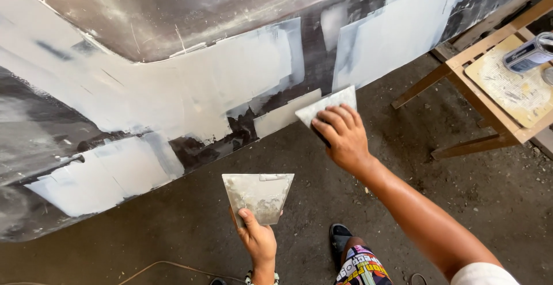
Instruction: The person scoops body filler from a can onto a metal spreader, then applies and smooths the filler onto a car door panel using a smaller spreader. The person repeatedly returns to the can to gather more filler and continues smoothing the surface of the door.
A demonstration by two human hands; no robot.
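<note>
Nearest the camera, the left hand (259, 240) holds a wide trapezoidal putty blade (257, 195) flat and face-up, its grip closed around the narrow lower end with the thumb pressed on top; smears of grey-white filler lie on the blade, and a small ridge of it sits along the top edge. Farther out, the right hand (341, 137) has its fingers curled over a second, smaller spreader (326, 107), grip clamped on it, and presses its edge against the lower rim of the body panel (173, 89). That panel is dark with broad pale patches of filler already laid in flat rectangular strokes; bare dark gaps remain between the patches, notably just left of the spreader and near the panel's upper right. The step in hand appears to be skimming filler onto the panel's lower edge. The next move probably calls for an even drawn stroke with the blade held at a steady shallow angle, and a reload from the left-hand blade when the spreader runs dry. At the right edge, a wooden stand (489, 89) carries a stained mixing board (512, 86) and a tin (527, 54). A dark shoe (341, 239) rests on the dirt floor (173, 221).
</note>
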